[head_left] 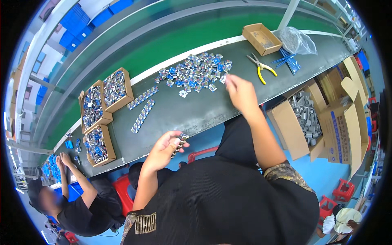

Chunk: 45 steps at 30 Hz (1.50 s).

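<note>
My left hand [163,150] is closed round a short row of small silver metal parts [179,143], in front of the bench's near edge. Over the bench, my right hand [241,92] has thumb and fingers pinched together at the right end of a loose pile of small silver-and-blue parts [196,69]. At its fingertips is one small silver part [223,79]. Left of the pile, two neat rows of the same parts lie on the dark bench top, a farther row [142,98] and a nearer row [143,116].
Cardboard trays of parts [108,150] stand at the left. Yellow-handled pliers [261,68], a small cardboard box [261,38] and a clear bag [295,40] lie at the right. An open carton of grey parts [288,122] stands below. A co-worker [87,210] sits at left.
</note>
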Available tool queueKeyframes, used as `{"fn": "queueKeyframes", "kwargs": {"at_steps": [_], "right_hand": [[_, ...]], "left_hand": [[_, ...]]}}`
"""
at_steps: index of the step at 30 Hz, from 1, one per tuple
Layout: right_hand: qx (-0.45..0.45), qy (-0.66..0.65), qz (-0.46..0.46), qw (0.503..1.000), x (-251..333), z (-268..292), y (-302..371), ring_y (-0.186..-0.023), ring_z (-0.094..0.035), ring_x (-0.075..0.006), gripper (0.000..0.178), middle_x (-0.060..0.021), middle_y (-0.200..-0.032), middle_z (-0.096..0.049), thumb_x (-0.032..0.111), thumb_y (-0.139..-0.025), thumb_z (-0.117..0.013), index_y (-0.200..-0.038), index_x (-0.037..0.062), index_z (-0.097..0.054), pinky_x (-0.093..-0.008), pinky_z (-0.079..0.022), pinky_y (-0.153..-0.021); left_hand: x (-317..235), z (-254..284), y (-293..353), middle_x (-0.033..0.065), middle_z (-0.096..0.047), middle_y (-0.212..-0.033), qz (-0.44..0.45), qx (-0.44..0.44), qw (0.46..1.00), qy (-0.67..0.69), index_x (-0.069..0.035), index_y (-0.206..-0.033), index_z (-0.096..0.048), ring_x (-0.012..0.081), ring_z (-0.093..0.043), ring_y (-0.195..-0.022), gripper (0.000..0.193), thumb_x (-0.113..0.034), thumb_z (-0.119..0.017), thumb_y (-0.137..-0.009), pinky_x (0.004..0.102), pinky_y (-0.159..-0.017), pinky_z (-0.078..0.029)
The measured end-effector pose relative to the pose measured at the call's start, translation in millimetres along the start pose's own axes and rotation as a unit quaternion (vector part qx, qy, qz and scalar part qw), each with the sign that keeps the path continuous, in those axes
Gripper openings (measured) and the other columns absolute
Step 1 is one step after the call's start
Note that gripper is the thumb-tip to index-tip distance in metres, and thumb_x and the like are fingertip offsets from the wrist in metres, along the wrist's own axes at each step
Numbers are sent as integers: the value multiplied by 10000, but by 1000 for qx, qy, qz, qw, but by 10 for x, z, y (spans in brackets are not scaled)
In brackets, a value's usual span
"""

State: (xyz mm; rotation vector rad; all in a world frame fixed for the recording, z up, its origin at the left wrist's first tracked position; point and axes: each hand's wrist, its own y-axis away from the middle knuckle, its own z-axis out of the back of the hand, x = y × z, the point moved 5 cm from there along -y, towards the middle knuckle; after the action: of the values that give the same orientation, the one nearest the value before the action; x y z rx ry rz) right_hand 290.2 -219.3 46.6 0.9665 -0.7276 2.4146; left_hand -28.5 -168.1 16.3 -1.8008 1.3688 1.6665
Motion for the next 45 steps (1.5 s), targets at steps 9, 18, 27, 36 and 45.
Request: {"fn": "queueKeyframes", "kwargs": {"at_steps": [9,18,27,36,45], "right_hand": [[546,-237,94,798,773,-785,1298,-693,-645,-179,284,-96,-776,-690,310,-929,-687,-911,27,-693,-337,-484,-620],[627,-259,28,734,779,-875,1263,-713,-632,-137,321,-46,-774,-687,342,-981,-614,-915,40,-703,-308,-483,-655],[625,-284,19,726,844,-814,1311,-722,-627,-119,291,-39,-790,-688,295,-994,-600,-926,27,-688,-298,-490,-674],[602,-426,-30,674,824,-677,1451,-771,-651,-112,221,-51,-892,-706,195,-992,-610,-1017,-7,-696,-276,-535,-701],[73,-196,-162,964,-299,-215,66,-659,-590,-64,196,-28,-804,-694,176,-968,-629,-1009,-2,-701,-236,-484,-597]], "left_hand": [[105,-58,115,67,-715,-865,107,56,980,-161,20,-1008,-686,123,-672,-799,141,-108,-661,-956,243,-681,-527],[167,-31,86,71,-715,-856,181,104,968,-141,26,-1005,-694,110,-669,-748,174,-140,-657,-967,248,-644,-543],[151,-70,141,98,-722,-871,144,119,975,-122,18,-1025,-696,140,-683,-706,156,-117,-640,-970,260,-626,-560],[117,-108,346,138,-721,-836,130,111,985,-15,47,-986,-700,197,-694,-635,160,-104,-665,-947,308,-569,-590],[106,57,135,77,-705,-973,70,30,997,-34,22,-1182,-628,141,-677,-797,303,-229,-549,-1033,284,-743,-558]]}}
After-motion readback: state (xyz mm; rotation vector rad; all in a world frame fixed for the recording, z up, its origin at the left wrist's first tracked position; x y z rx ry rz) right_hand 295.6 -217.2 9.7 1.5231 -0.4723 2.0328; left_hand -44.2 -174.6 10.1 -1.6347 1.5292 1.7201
